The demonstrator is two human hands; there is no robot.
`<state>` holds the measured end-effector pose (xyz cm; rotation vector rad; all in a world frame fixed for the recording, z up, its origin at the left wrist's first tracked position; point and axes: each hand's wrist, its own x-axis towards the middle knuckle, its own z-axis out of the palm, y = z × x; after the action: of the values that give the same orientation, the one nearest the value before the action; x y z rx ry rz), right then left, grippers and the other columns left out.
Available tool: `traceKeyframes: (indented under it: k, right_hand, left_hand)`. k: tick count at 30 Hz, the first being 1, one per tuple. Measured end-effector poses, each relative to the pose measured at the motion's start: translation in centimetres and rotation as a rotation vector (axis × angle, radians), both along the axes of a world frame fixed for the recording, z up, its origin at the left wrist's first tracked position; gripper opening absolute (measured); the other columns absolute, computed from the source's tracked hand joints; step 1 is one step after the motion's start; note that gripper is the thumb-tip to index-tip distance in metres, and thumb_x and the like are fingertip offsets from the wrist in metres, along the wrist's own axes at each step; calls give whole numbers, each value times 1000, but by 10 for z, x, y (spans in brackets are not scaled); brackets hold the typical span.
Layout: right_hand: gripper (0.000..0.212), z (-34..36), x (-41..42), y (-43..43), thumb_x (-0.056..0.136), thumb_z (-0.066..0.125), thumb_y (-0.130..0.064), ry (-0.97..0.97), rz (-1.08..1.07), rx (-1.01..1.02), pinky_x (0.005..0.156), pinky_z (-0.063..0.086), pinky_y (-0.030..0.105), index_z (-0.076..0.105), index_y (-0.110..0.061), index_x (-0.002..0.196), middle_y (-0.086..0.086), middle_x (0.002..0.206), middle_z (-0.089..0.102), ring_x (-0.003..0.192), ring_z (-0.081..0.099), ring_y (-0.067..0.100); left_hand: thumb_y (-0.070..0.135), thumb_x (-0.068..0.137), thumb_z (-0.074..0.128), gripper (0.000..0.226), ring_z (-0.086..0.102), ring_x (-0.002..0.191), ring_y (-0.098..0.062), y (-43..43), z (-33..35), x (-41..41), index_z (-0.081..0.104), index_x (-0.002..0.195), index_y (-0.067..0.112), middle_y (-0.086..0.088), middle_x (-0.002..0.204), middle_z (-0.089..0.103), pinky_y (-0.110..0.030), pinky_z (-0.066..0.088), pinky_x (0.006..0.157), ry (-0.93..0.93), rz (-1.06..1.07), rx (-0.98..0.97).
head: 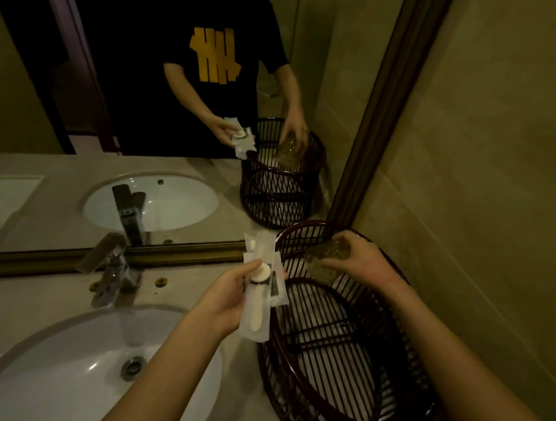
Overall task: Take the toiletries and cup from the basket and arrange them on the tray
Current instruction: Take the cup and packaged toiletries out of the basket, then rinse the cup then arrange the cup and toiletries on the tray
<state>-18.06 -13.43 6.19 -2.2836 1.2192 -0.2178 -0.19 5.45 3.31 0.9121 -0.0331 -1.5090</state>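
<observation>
Right hand [363,264] grips a glass cup [328,259] over the basket [340,359]; left hand [227,298] clutches wrapped toiletries [260,288]. Loose packets could slip out

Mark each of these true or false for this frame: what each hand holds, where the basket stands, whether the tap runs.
1. The right hand holds a glass cup over the basket. True.
2. The left hand is empty. False: it holds wrapped toiletry packets.
3. The basket stands left of the sink. False: it stands to its right, by the wall.
4. No water runs from the faucet. True.
</observation>
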Motion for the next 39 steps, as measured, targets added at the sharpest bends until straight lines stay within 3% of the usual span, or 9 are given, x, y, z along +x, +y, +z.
traceKeyframes:
  k: [4, 9, 12, 16, 18, 22, 27, 32, 39]
  right_hand:
    - [45, 56, 0, 40, 83, 79, -38, -159, 24, 3, 68, 44, 10, 56, -27, 121, -15, 101, 63, 88, 58, -6]
    - [52, 82, 21, 91, 81, 79, -44, -204, 83, -9, 89, 57, 30, 56, -32, 126, -12, 112, 65, 102, 65, 6]
    - [54, 79, 37, 115, 80, 79, -45, -185, 111, -27, 87, 58, 30, 56, -33, 127, -13, 111, 66, 100, 65, 4]
    - [55, 67, 80, 145, 79, 81, -44, -212, 158, -16, 75, 53, 17, 57, -33, 127, -14, 107, 67, 94, 66, 0]
    - [54, 60, 102, 159, 79, 81, -44, -217, 189, 6, 76, 56, 22, 58, -32, 125, -10, 105, 70, 90, 69, 4]
    - [57, 38, 136, 175, 76, 82, -48, -215, 255, 5, 79, 62, 35, 58, -32, 125, -8, 102, 72, 85, 71, 7]
    - [57, 24, 175, 196, 78, 82, -39, -242, 372, 38, 79, 63, 37, 56, -28, 128, -9, 103, 67, 91, 69, 8]
    - [54, 12, 210, 211, 77, 84, -40, -271, 448, 45, 77, 62, 38, 57, -32, 123, -9, 98, 68, 86, 69, 9]
    - [57, 4, 261, 250, 76, 83, -40, -296, 570, 103, 78, 63, 37, 55, -33, 125, -8, 108, 65, 91, 68, 11]
  left_hand:
    - [21, 99, 57, 40, 57, 129, -35, 10, 2, 6, 60, 131, -2, -25, 135, 61, -47, 47, 106, 43, 43, 2]
    - [13, 98, 54, 33, 72, 99, -31, 39, 5, 23, 61, 126, -2, -22, 111, 74, -43, 59, 85, 18, 53, 7]
    - [12, 96, 55, 40, 66, 110, -33, 66, -4, 46, 57, 133, -2, -23, 123, 68, -50, 50, 99, 54, 54, 22]
    - [11, 96, 54, 41, 67, 112, -33, 118, -17, 91, 55, 135, -3, -23, 122, 68, -51, 55, 94, 71, 133, -15]
    - [11, 97, 51, 40, 65, 111, -33, 146, -18, 108, 56, 134, -5, -24, 123, 65, -49, 52, 98, 65, 191, -26]
    - [11, 97, 52, 39, 71, 104, -30, 188, -23, 130, 57, 133, -4, -24, 120, 69, -41, 61, 80, 23, 293, -6]
    - [15, 95, 58, 37, 69, 105, -31, 235, -21, 147, 63, 128, -1, -20, 112, 74, -47, 46, 105, 5, 464, 9]
    - [13, 93, 62, 38, 61, 123, -35, 277, -19, 152, 64, 128, -2, -22, 131, 65, -49, 45, 107, -30, 597, 55]
    - [13, 96, 57, 36, 63, 115, -33, 329, -12, 166, 64, 127, -5, -20, 118, 71, -48, 40, 113, -33, 712, 78]
